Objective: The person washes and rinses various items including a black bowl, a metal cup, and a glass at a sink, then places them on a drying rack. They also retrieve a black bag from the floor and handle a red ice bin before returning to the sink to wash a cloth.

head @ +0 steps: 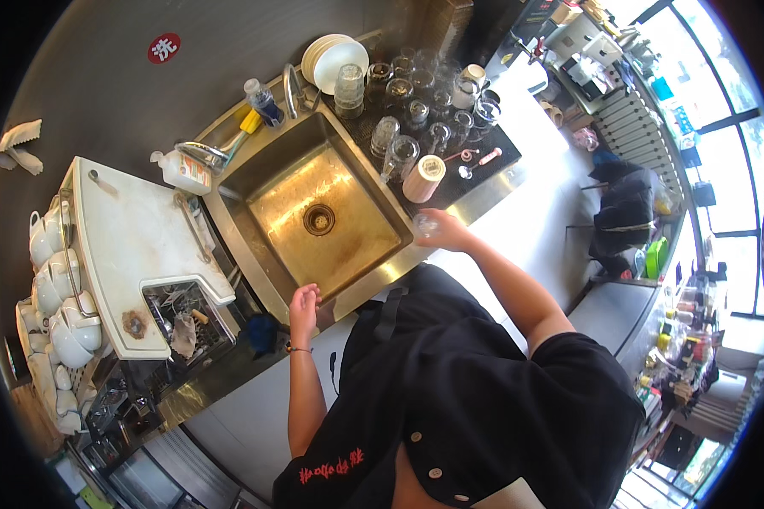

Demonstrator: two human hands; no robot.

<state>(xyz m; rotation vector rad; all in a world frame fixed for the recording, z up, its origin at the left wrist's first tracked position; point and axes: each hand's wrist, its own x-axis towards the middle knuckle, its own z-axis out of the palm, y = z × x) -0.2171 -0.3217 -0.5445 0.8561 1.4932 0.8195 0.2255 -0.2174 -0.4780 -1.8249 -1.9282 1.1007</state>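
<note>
My right hand (444,230) is closed round a small clear glass (425,225) at the near right corner of the steel sink (356,210). Just beyond it a pale pink cup (424,179) stands upside down on a black drying mat (496,147). My left hand (305,305) is raised over the sink's near left rim, fingers apart and slightly curled, with nothing in it. The sink basin shows its drain and a wet bottom. Glasses (401,153) crowd the mat, and pink-handled utensils (489,156) lie at its right.
White plates (340,67) lean behind the faucet (291,86). A blue bottle (264,105), a yellow brush (250,121) and a white jug (186,172) line the sink's back left. At left, a white dishwasher lid (134,235) and stacked white cups (70,331).
</note>
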